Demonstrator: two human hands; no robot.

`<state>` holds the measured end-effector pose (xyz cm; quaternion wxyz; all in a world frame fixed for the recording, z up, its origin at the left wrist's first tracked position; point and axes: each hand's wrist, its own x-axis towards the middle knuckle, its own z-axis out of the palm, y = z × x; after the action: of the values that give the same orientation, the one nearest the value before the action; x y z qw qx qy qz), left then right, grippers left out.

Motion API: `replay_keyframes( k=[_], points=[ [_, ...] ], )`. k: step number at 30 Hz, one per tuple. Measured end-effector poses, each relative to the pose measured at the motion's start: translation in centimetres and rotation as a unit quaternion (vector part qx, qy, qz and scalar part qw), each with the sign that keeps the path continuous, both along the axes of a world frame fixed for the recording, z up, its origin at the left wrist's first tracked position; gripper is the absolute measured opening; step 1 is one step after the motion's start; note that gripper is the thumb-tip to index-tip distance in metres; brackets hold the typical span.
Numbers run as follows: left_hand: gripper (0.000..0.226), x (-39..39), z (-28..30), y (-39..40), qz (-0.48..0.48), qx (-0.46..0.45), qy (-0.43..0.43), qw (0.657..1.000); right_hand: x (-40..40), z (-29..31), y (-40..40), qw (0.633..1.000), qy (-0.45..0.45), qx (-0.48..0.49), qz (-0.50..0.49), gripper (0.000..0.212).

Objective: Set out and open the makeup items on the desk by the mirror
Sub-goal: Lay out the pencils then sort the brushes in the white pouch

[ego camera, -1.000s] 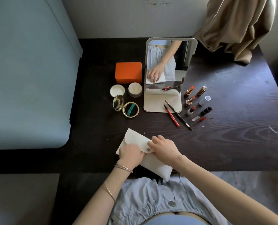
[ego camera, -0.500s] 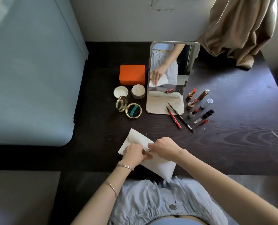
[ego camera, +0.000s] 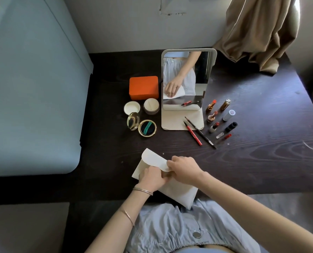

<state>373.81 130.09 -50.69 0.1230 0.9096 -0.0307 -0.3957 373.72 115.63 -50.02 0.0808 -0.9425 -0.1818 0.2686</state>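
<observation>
A cream pouch (ego camera: pixel 179 192) lies at the desk's near edge, partly overhanging it. My left hand (ego camera: pixel 151 177) presses on its body. My right hand (ego camera: pixel 184 168) pinches the rounded flap (ego camera: pixel 153 157) and lifts it up. Beyond stands a mirror (ego camera: pixel 185 79) on a cream base. Left of it sit an orange box (ego camera: pixel 143 87), a white lid (ego camera: pixel 132 108), a powder jar (ego camera: pixel 151 106) and an open gold compact (ego camera: pixel 143 126). On its right lie a red pencil (ego camera: pixel 193 133), a dark brush (ego camera: pixel 201 133) and three uncapped lipsticks (ego camera: pixel 212 116) with their caps (ego camera: pixel 228 115).
The dark wooden desk (ego camera: pixel 261 161) runs from a blue bed (ego camera: pixel 29 99) on the left to a tan curtain (ego camera: pixel 258 31) draped on its far right corner. A pale wall stands behind the desk. My lap is under the near edge.
The pouch flap lay shut under both hands; my right hand has now peeled it up from the body. The camera view has shifted slightly.
</observation>
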Motion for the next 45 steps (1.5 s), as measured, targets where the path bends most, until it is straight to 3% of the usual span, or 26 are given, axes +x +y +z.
replay_keyframes(
  k=[5, 11, 13, 17, 19, 21, 23, 29, 31, 35, 38, 40, 43, 45],
  points=[
    [0.079, 0.1, 0.5, -0.6, -0.024, 0.081, 0.025, 0.996, -0.7, 0.9, -0.1, 0.985, 0.017, 0.078, -0.150, 0.013],
    [0.083, -1.3, 1.9, -1.4, 0.000, 0.115, 0.030, 0.993, -1.9, 2.5, -1.8, 0.906, 0.149, 0.282, -0.280, 0.012],
    [0.082, -2.0, 2.9, -1.4, 0.026, 0.089, 0.060, 0.994, -2.4, 2.9, -2.6, 0.860, 0.187, 0.348, -0.323, 0.016],
    [0.087, -3.7, 4.2, -0.9, 0.098, 0.034, 0.129, 0.986, -4.0, 3.3, -3.2, 0.728, 0.280, 0.475, -0.408, 0.022],
    [0.091, -4.6, 4.4, -0.5, 0.164, -0.019, 0.158, 0.974, -4.8, 3.5, -3.2, 0.697, 0.291, 0.501, -0.422, 0.022],
    [0.083, -5.3, 4.9, -0.4, 0.208, -0.041, 0.155, 0.965, -5.7, 3.4, -3.0, 0.681, 0.299, 0.515, -0.426, 0.021],
    [0.066, -5.7, 4.8, -0.3, 0.222, -0.003, 0.115, 0.968, -6.7, 3.2, -2.7, 0.661, 0.310, 0.530, -0.431, 0.021],
    [0.023, -5.8, 4.9, 0.2, 0.169, 0.085, -0.021, 0.982, -9.1, 1.9, -2.6, 0.627, 0.267, 0.564, -0.466, 0.021],
    [0.020, -5.9, 5.4, 0.3, 0.159, 0.076, -0.077, 0.981, -9.8, 1.6, -3.1, 0.641, 0.248, 0.545, -0.480, 0.026],
    [0.030, -5.2, 5.7, 0.9, 0.137, 0.062, -0.162, 0.975, -10.4, 0.8, -2.9, 0.708, 0.213, 0.401, -0.541, 0.034],
    [0.032, -3.8, 5.8, 1.4, 0.093, 0.061, -0.163, 0.980, -9.5, 1.7, -2.9, 0.805, 0.256, 0.223, -0.486, 0.049],
    [0.030, -2.9, 5.7, 1.5, 0.062, 0.058, -0.158, 0.984, -8.8, 2.7, -2.7, 0.849, 0.258, 0.144, -0.438, 0.063],
    [0.030, -1.6, 5.5, 1.5, 0.025, 0.059, -0.166, 0.984, -7.4, 3.8, -2.1, 0.866, 0.232, 0.152, -0.417, 0.073],
    [0.030, -1.0, 5.4, 1.5, 0.010, 0.062, -0.172, 0.983, -6.8, 4.5, -1.2, 0.848, 0.197, 0.214, -0.443, 0.067]
  ],
)
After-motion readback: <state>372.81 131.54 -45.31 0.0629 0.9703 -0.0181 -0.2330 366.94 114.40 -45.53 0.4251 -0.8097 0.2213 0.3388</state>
